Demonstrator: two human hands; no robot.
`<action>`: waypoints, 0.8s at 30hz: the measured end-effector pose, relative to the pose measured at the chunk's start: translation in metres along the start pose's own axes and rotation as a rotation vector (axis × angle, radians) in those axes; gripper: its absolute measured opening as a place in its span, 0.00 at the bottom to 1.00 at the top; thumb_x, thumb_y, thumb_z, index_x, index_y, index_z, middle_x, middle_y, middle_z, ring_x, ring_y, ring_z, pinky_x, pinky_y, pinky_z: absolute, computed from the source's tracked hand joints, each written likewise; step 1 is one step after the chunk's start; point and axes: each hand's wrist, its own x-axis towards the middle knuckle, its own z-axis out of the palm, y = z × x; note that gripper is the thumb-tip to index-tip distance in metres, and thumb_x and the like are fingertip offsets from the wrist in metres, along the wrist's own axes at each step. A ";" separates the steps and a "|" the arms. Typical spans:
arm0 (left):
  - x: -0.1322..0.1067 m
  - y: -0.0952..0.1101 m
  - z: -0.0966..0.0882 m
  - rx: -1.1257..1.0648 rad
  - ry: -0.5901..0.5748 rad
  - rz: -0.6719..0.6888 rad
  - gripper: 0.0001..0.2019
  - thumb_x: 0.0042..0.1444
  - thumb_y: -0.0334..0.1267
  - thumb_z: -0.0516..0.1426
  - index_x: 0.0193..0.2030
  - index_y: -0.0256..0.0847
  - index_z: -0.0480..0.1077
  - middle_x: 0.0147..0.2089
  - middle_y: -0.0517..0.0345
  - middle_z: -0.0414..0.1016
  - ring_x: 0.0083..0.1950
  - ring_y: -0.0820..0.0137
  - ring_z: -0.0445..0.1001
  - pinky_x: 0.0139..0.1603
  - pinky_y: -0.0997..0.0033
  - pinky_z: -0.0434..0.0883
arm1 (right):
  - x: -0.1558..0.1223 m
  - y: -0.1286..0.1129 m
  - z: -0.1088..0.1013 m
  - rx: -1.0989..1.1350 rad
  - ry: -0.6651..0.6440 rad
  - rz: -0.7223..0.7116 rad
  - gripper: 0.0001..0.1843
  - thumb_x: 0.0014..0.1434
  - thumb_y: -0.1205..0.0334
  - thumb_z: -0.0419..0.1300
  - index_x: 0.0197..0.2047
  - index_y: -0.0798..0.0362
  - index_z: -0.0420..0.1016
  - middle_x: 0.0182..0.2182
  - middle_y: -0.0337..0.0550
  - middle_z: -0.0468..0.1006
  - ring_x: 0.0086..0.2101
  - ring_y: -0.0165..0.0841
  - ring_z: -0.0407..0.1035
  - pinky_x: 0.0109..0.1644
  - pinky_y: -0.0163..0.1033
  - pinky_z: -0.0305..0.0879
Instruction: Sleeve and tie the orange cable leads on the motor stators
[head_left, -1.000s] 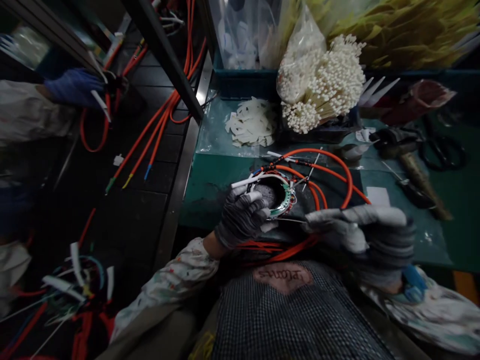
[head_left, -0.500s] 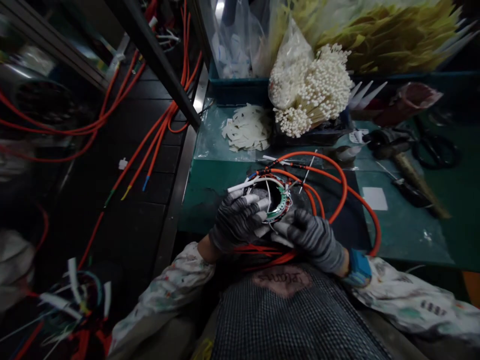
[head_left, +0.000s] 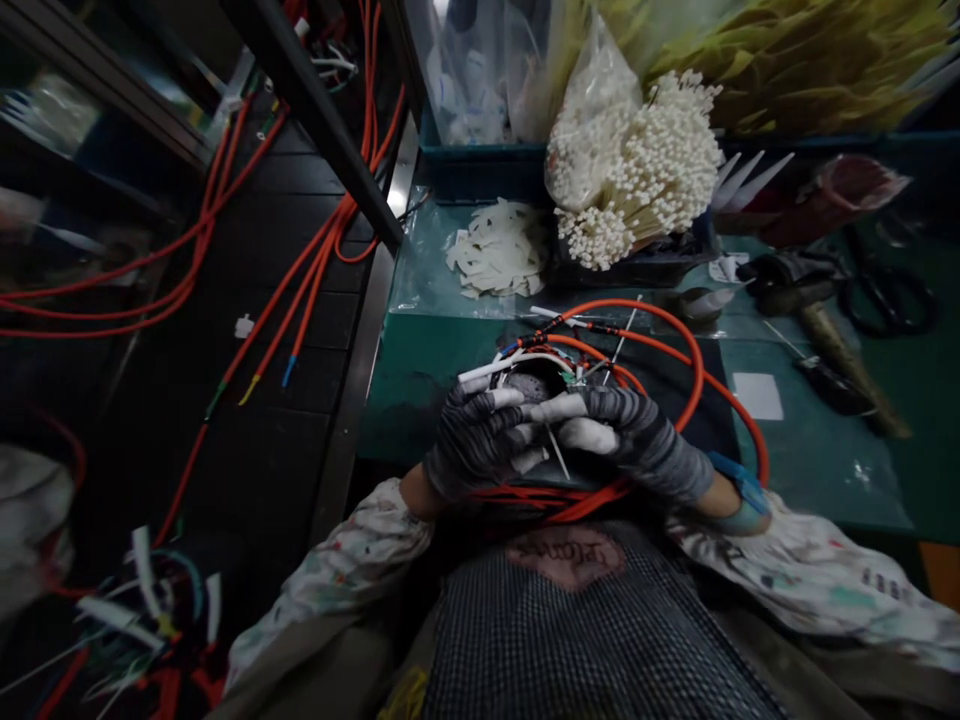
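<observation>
Over a checked apron (head_left: 600, 640), the left hand (head_left: 480, 440) and right hand (head_left: 630, 440), both in grey knit gloves with pale fingertips, curl their fingers around a round wound coil (head_left: 534, 380) at the near edge of the green bench (head_left: 420, 370); a thin white tie (head_left: 556, 452) sticks out between them. Glossy orange cables (head_left: 694, 350) loop around the coil. Farther back lie flat white strips (head_left: 499, 260) and a bristling bundle of white-tipped ties (head_left: 637, 170).

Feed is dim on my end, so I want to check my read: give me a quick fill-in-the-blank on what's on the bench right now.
1. Both hands, left hand and right hand, wear ____ knit gloves.
2. The cables looping behind the round stator are ____ in colour.
3. The bundle of white-headed ties stands ____ the hands, toward the bench's back.
4. The black scissors lie to the wearer's ____.

Missing words: grey; orange; beyond; right
</observation>
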 end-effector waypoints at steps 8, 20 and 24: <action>-0.007 0.001 0.004 0.031 -0.046 -0.032 0.05 0.65 0.48 0.67 0.42 0.54 0.80 0.43 0.69 0.87 0.53 0.68 0.80 0.69 0.59 0.67 | -0.005 0.005 0.005 -0.057 0.121 0.008 0.07 0.69 0.60 0.68 0.48 0.45 0.87 0.38 0.40 0.88 0.34 0.35 0.81 0.39 0.43 0.82; 0.000 0.002 -0.002 -0.037 -0.014 -0.033 0.04 0.67 0.45 0.63 0.44 0.50 0.76 0.45 0.67 0.88 0.52 0.65 0.81 0.65 0.55 0.68 | -0.022 0.021 0.006 -0.308 -0.103 -0.184 0.11 0.75 0.56 0.62 0.54 0.48 0.83 0.46 0.43 0.88 0.43 0.34 0.82 0.52 0.43 0.82; -0.004 0.004 0.000 -0.021 -0.043 -0.073 0.04 0.70 0.43 0.60 0.43 0.51 0.75 0.45 0.66 0.87 0.52 0.66 0.81 0.64 0.53 0.70 | -0.015 0.008 0.014 -0.352 -0.290 -0.353 0.05 0.70 0.59 0.64 0.42 0.44 0.83 0.42 0.38 0.88 0.40 0.33 0.80 0.50 0.43 0.81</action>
